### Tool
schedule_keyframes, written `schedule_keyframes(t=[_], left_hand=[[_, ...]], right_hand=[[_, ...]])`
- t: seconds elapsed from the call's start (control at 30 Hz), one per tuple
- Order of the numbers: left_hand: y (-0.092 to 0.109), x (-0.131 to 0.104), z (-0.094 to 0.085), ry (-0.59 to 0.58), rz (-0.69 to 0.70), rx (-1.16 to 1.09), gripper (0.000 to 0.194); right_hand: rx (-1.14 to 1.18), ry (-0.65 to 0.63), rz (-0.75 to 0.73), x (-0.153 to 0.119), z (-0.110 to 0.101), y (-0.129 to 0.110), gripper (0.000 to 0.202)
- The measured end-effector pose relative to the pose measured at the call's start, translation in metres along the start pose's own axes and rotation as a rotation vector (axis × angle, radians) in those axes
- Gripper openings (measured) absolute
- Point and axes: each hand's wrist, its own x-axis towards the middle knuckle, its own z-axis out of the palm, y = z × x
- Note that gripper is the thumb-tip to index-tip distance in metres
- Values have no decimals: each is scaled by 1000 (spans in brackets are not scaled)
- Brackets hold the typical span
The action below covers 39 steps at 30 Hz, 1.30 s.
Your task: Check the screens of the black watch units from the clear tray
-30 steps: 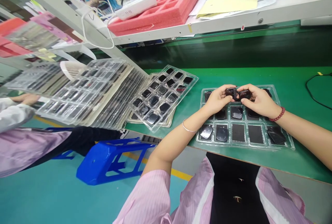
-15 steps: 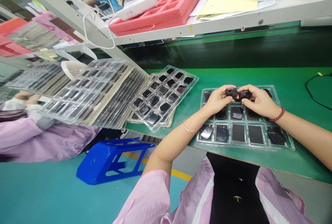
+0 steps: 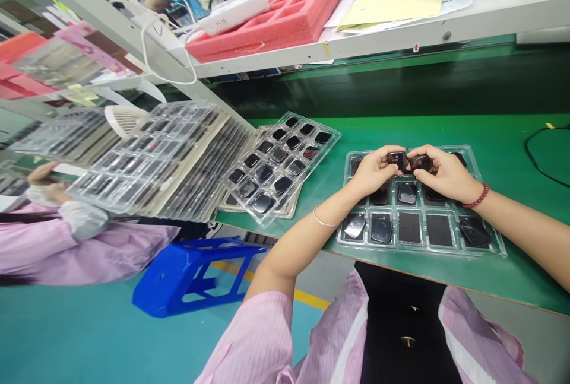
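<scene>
My left hand (image 3: 376, 169) pinches a glossy black rounded-square piece (image 3: 397, 160) between thumb and fingers. A second such black piece (image 3: 420, 163) is gripped by my right hand (image 3: 445, 173), close beside the first. Both hands are over the upper rows of a clear plastic tray (image 3: 396, 247) on the green table. Dark pieces lie in many of its compartments; two in the front row show only flat dark rectangles. My fingers and palms hide part of the back rows.
Left of my hands, a tilted clear tray (image 3: 285, 155) of black pieces rests on other trays. Further left stands a tall tray stack (image 3: 196, 164). A blue stool (image 3: 178, 277) is below. A shelf (image 3: 378, 40) crosses behind, bearing red foam (image 3: 267, 31). A co-worker's hands (image 3: 47, 182) show far left.
The co-worker's hands and sleeves at the far left have shifted slightly. My hands and the two black pieces show almost no movement.
</scene>
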Motion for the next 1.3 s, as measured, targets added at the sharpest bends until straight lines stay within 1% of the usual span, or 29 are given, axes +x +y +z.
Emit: schedule_keyframes(t=[0.13,0.2,0.3,0.5,0.67,0.83,1.03,1.13,1.3], left_hand=[[1,0,0,11,8,14,40],[1,0,-1,21,-2,37,37],[0,0,-2,14,-5,37,38],[2,-1,-1,24,-11,29,37],[5,-1,0,19,-14,24,32],[5,-1,1,25,-24,13,42],[0,0,0,25,-19,37,41],[1,0,0,27,-20,37,41],[1,0,0,24,-27,17,47]], right_hand=[[4,-13,6,0,0,0,33],[42,-20,30,0,0,2,30],[105,-32,68,0,1,4,27],[9,-31,17,-1,-1,3,31],[71,-52,49,0,-1,1,25],[6,-15,18,1,-1,-1,29],[59,-15,17,1,0,-2,26],[47,-23,6,0,0,-2,25],[71,-32,-16,0,-1,-2,28]])
